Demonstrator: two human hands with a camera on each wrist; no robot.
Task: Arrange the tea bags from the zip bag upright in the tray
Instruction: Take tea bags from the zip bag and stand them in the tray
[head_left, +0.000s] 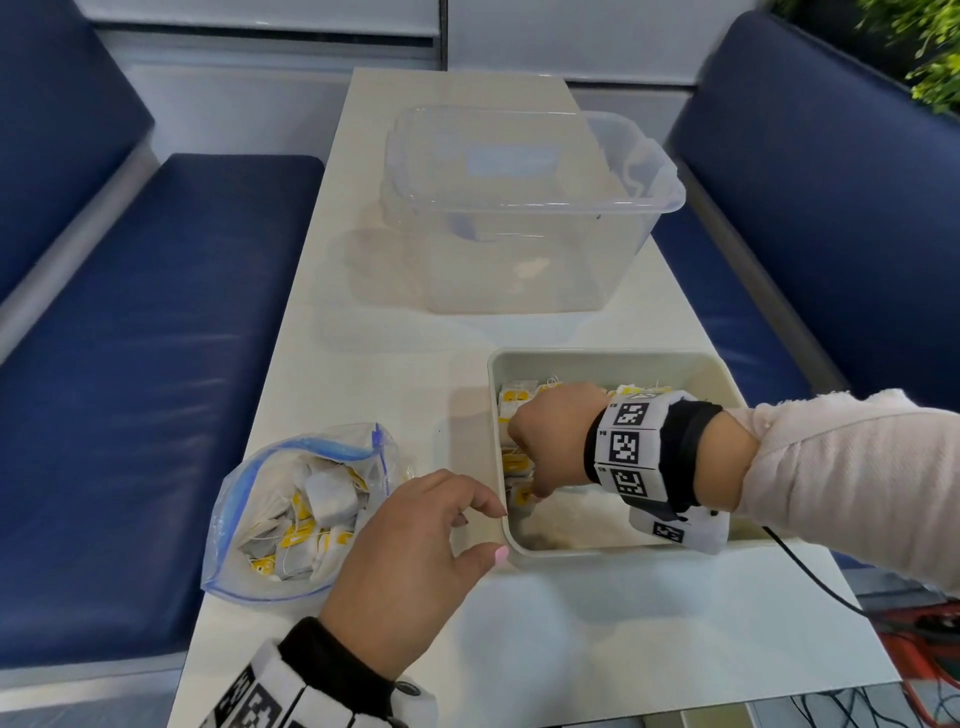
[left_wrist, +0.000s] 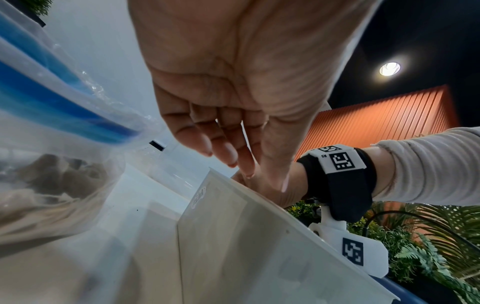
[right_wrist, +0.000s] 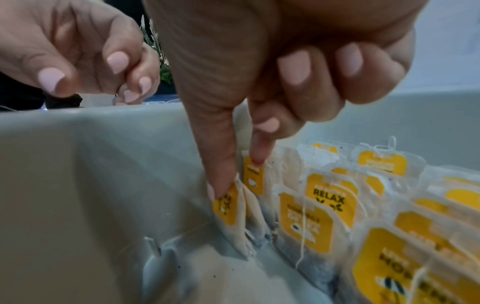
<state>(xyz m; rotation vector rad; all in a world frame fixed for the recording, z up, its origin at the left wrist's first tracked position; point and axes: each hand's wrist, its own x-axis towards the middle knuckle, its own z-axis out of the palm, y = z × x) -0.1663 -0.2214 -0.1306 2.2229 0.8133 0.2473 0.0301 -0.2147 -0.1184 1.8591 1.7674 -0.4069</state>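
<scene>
Inside the tray (head_left: 613, 358), right hand (head_left: 553, 436) pinching 1 upright tea bag (right_wrist: 233, 214) against its near-left wall. Just outside that wall, left hand (head_left: 410, 551) loosely spread, holding nothing, beside the zip bag (head_left: 291, 514).

Café-like booth: blue padded benches (head_left: 156, 312) flanking long white table (head_left: 395, 374), greenery (head_left: 930, 52) behind.

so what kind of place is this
Probably a cafe or lounge booth: padded blue benches flank a long white table, with potted greenery behind and a slatted orange wall.
</scene>
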